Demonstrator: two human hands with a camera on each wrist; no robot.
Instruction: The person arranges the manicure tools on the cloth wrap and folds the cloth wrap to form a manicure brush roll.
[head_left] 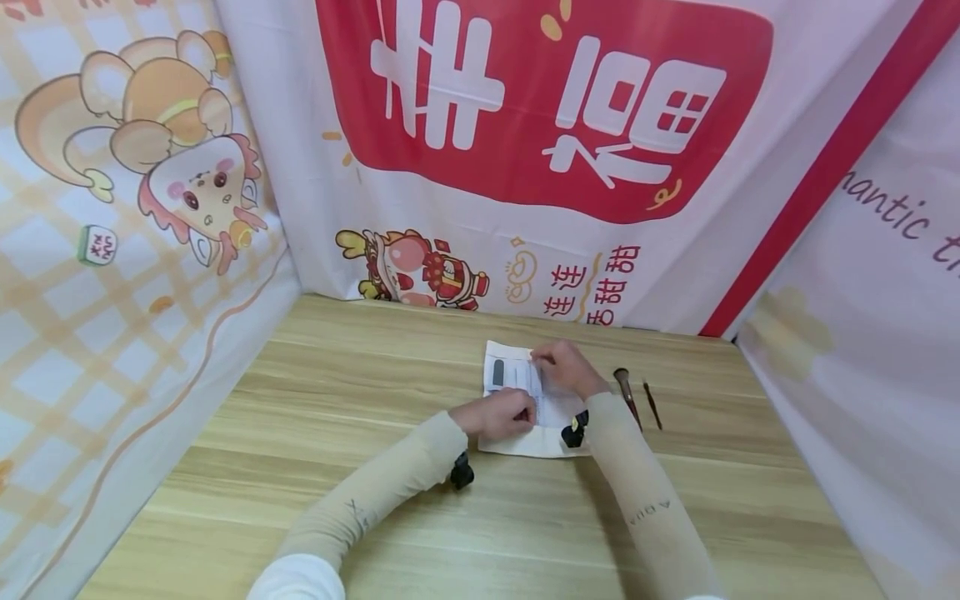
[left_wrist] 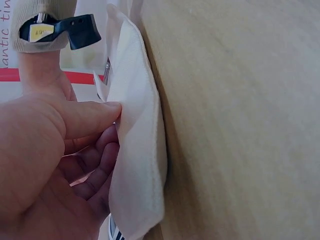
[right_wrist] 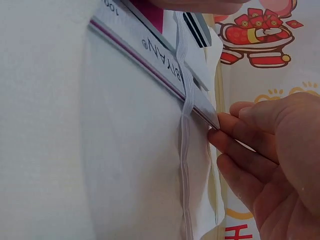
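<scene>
A white cloth tool pouch (head_left: 551, 440) lies unfolded on the table, with a narrow elastic band (right_wrist: 185, 150) along its inside. Under the band runs a slanted nail file (right_wrist: 155, 60) printed "BIYAN". My right hand (head_left: 568, 368) is at the pouch's far side; in the right wrist view, its fingertips (right_wrist: 216, 131) hold the file's pointed end. Nearer to me, my left hand (head_left: 504, 413) rests low over the pouch. Its thumb (left_wrist: 95, 117) presses the raised cloth (left_wrist: 137, 120) in the left wrist view, with the other fingers curled behind, partly hidden.
A makeup brush (head_left: 624, 385) and a thinner brush (head_left: 652, 406) lie right of the pouch, beside my right forearm. A dark grey item (head_left: 498, 372) shows on the pouch's left part. Printed cloth walls (head_left: 525, 183) border the wooden table (head_left: 360, 358).
</scene>
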